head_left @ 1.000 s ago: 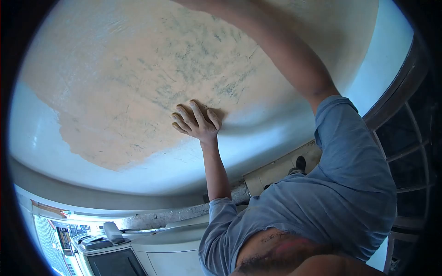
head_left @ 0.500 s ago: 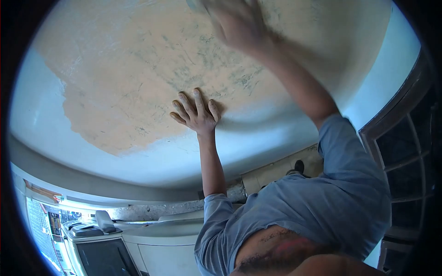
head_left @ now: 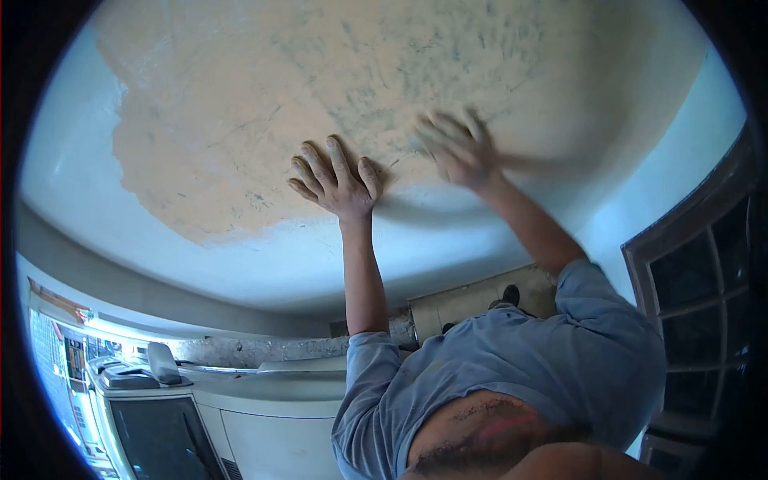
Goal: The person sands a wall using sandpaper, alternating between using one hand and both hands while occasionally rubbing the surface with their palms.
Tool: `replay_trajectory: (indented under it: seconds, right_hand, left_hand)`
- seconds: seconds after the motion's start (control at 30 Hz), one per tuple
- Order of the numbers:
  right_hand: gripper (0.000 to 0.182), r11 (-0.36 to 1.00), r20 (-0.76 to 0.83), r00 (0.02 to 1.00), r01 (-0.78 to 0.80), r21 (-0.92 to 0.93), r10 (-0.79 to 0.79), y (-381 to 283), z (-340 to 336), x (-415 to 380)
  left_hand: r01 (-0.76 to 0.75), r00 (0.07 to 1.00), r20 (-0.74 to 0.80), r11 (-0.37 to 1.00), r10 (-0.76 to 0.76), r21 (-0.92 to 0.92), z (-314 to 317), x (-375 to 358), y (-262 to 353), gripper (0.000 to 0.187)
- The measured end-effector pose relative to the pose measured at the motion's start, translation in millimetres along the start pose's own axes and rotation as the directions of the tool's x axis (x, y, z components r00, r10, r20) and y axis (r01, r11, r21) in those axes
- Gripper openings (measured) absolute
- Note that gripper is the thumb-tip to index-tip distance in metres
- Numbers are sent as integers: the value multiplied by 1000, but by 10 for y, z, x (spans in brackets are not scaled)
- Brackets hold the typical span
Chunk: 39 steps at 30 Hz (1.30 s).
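A wall (head_left: 264,276) fills the upper view, pale blue-white with a broad tan patch of filler (head_left: 200,136) marked by dark green-grey streaks. My left hand (head_left: 340,186) lies flat on the patch's lower edge, fingers spread and dusted tan, holding nothing. To its right, my right hand (head_left: 462,152) is pressed to the wall on the patch, blurred by motion. Under its fingertips shows a bit of a grey-green sheet (head_left: 415,142), which looks like sandpaper; most of it is hidden by the hand.
A white vehicle (head_left: 276,432) with a dark window stands at lower left, behind me. A dark-framed paned door or window (head_left: 692,272) is at the right. Below the wall runs a tiled floor (head_left: 432,316) where a dark shoe (head_left: 510,296) shows.
My right hand has swept down along the wall from the top of the view to beside my left hand. The left hand stays flat in place; the view has shifted slightly.
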State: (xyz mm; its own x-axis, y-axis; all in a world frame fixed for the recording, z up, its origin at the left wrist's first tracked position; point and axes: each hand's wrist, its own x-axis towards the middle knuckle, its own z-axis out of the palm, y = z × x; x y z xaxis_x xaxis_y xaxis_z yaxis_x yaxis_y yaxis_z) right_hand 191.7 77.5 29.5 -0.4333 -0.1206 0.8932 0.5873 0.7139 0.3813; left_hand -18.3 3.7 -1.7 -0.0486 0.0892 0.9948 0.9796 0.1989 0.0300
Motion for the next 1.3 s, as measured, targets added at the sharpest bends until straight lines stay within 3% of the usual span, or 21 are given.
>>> replay_trajectory:
  seconds: [0.07,0.1,0.13,0.17,0.23,0.27,0.33,0.37,0.5,0.6,0.67,0.73,0.8,0.87,0.9,0.93,1.0,1.03,1.13,1.23,1.3]
  right_hand:
    - [27,994,-70,998,-8,-108,0,219,-133,1015]
    - [27,998,-65,997,-54,-32,52,332,-156,1455]
    - [28,1000,-219,976,-16,5,17,403,-189,1956]
    - [31,999,-377,926,37,30,-23,440,-183,2276]
    - [30,998,-411,912,3,59,22,361,-144,2285]
    - [30,995,-434,899,-25,93,63,268,-130,2245]
    - [27,992,-224,967,-122,14,122,-52,-6,1486]
    - [25,992,-120,987,-114,-45,108,-261,-12,1030]
    - [19,999,-17,999,-46,-19,45,-722,344,-589]
    - [22,999,7,1000,16,49,-16,-664,288,-36]
    - [28,992,-5,994,106,-66,-107,-478,225,844]
    - [34,994,-48,999,-2,-108,-3,-278,152,1737]
    - [30,996,-415,910,44,83,-5,-130,68,2636]
    - [30,999,-427,904,14,36,3,-202,142,2752]
    - [30,1000,-437,900,-8,2,8,-227,157,2744]
    - [30,996,-455,890,-4,87,44,-326,234,2497]
    - [31,993,-193,979,-83,-87,65,-645,287,1615]
    - [26,996,-153,984,-87,19,89,-798,321,1152]
    - [17,997,-16,997,-79,16,79,-1059,436,-314]
    - [17,994,-23,999,-21,111,23,-996,453,-335]
    - [21,997,9,999,34,71,-35,-904,348,282]
  left_hand:
    - [5,1000,18,1000,-5,-3,4,1,3,59]
    - [2,999,32,1000,-2,5,-18,9,-4,60]
    - [0,999,39,1000,-1,17,-33,11,-36,60]
    - [-4,999,41,1000,4,19,-34,4,-125,60]
    - [-146,988,45,989,145,14,-46,27,-350,60]
    - [-142,989,30,990,142,7,-48,42,-433,60]
    - [-105,994,32,994,106,-13,-95,76,-463,60]
    - [-78,996,30,996,79,-35,-117,93,-489,60]
    - [-75,994,80,997,75,-5,-144,52,-562,60]
    - [-52,997,59,999,52,-13,-151,4,-577,58]
    - [-34,998,54,999,34,-7,-102,10,-593,57]
    - [-45,997,59,999,46,-9,-115,7,-592,56]
    - [-54,997,57,998,55,-13,-95,21,-595,56]
    - [-61,998,10,998,62,-14,-79,24,-595,58]
    - [-64,998,19,998,64,-20,-81,17,-590,58]
    - [-71,997,25,997,71,-26,-88,23,-590,60]
    - [-68,997,28,998,68,-15,-122,30,-607,63]
    - [-53,997,52,998,54,-21,-132,34,-595,62]
    - [-33,998,58,999,35,-32,-161,46,-563,60]
    - [-40,999,35,999,41,-35,-150,75,-602,60]
    - [-48,998,40,997,50,-55,-124,50,-567,60]
